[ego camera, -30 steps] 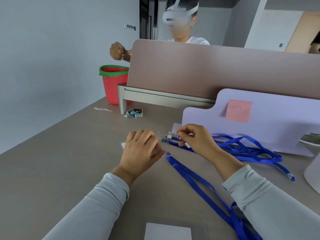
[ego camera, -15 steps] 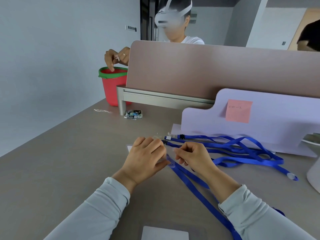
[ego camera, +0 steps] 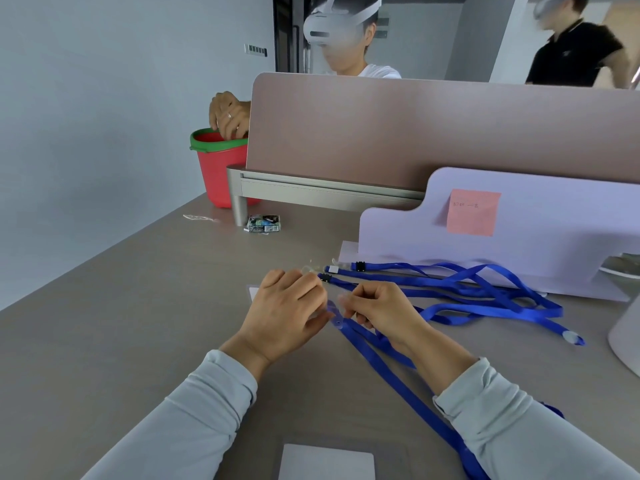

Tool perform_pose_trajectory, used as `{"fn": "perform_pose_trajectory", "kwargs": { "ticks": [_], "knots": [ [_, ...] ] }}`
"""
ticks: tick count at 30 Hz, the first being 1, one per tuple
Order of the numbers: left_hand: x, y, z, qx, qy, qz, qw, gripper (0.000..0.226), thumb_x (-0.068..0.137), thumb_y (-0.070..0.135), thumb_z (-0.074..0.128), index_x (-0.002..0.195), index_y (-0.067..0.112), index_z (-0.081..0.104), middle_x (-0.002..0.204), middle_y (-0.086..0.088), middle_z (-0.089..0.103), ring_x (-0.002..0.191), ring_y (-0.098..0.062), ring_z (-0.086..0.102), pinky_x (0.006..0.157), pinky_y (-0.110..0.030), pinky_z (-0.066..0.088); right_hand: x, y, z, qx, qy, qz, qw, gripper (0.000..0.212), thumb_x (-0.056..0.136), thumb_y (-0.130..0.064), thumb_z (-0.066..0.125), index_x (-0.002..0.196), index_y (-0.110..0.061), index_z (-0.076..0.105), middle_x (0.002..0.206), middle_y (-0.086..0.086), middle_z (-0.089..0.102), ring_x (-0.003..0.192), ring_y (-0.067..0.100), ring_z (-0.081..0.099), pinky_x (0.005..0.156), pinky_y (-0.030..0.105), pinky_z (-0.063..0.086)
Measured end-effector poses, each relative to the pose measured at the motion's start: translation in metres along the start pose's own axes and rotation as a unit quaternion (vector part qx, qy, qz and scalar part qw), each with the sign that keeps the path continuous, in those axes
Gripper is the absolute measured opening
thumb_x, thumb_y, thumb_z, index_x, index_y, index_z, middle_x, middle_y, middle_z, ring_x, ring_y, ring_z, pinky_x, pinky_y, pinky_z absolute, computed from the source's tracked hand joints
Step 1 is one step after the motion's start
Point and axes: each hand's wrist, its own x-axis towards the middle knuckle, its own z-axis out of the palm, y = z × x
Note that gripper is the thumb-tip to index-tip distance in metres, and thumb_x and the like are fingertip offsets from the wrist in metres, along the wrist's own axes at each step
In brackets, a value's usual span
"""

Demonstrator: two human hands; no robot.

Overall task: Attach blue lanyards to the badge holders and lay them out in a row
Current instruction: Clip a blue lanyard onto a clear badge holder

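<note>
My left hand (ego camera: pixel 287 313) rests on a clear badge holder (ego camera: pixel 254 292) on the grey desk and pinches its edge; most of the holder is hidden under the hand. Just to its right, my right hand (ego camera: pixel 381 311) pinches the clear end tab of a blue lanyard (ego camera: pixel 391 379) that runs down towards my right sleeve. The two hands almost touch at the tab. More blue lanyards (ego camera: pixel 485 292) lie tangled behind my right hand. Another badge holder with a white card (ego camera: pixel 327 462) lies at the near edge.
A lilac stand (ego camera: pixel 554 251) with a pink sticky note (ego camera: pixel 472 212) rises behind the lanyards, and a desk divider (ego camera: pixel 415 133) behind that. A red bucket (ego camera: pixel 218 168) and a small packet (ego camera: pixel 264 224) sit far left. Another person's hand reaches into the bucket. A white object (ego camera: pixel 627 334) stands at the right.
My right hand has come down from the lanyard pile towards me with a lanyard end and now meets my left hand at the badge holder. The other person's hand dropped to the bucket.
</note>
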Motion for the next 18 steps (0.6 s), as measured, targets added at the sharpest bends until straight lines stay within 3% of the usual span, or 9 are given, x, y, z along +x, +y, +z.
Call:
{"fn": "perform_pose_trajectory", "kwargs": {
  "ticks": [6, 11, 15, 18],
  "knots": [
    [-0.0005, -0.0021, -0.0017, 0.005, -0.020, -0.039, 0.999, 0.026, 0.077, 0.041, 0.060, 0.063, 0.021, 0.051, 0.070, 0.005, 0.053, 0.058, -0.013, 0.048, 0.063, -0.026, 0.026, -0.0018, -0.0015, -0.0025, -0.013, -0.027, -0.020, 0.999, 0.023, 0.091, -0.032, 0.054, 0.082, -0.017, 0.069, 0.073, -0.006, 0.065, 0.061, 0.006, 0.054, 0.058, 0.018, 0.043],
    [-0.0002, -0.0026, -0.0016, -0.017, -0.024, -0.079, 0.996, 0.030, 0.074, 0.040, 0.065, 0.063, 0.020, 0.046, 0.064, 0.005, 0.049, 0.055, -0.014, 0.045, 0.061, -0.025, 0.022, -0.0013, 0.0020, -0.0060, -0.129, -0.054, -0.114, 0.984, 0.014, 0.078, -0.027, 0.071, 0.091, -0.022, 0.068, 0.085, -0.007, 0.066, 0.079, 0.008, 0.062, 0.070, 0.015, 0.050],
    [0.0005, -0.0004, -0.0021, -0.044, -0.019, -0.129, 0.990, 0.048, 0.061, 0.037, 0.080, 0.079, 0.019, 0.039, 0.062, 0.004, 0.055, 0.053, -0.016, 0.053, 0.064, -0.025, 0.024, -0.0004, 0.0031, -0.0047, -0.174, -0.024, -0.153, 0.972, 0.015, 0.081, -0.020, 0.069, 0.096, -0.021, 0.070, 0.079, -0.017, 0.062, 0.072, 0.000, 0.058, 0.063, 0.004, 0.045],
    [0.0030, 0.0000, -0.0020, -0.043, -0.029, -0.134, 0.990, 0.050, 0.058, 0.038, 0.082, 0.092, 0.018, 0.050, 0.068, 0.005, 0.063, 0.060, -0.015, 0.061, 0.067, -0.025, 0.025, -0.0005, 0.0038, -0.0038, -0.197, -0.007, -0.174, 0.965, 0.017, 0.085, -0.017, 0.064, 0.101, -0.021, 0.070, 0.081, -0.022, 0.060, 0.071, -0.006, 0.057, 0.064, 0.000, 0.042]
  ]
}}
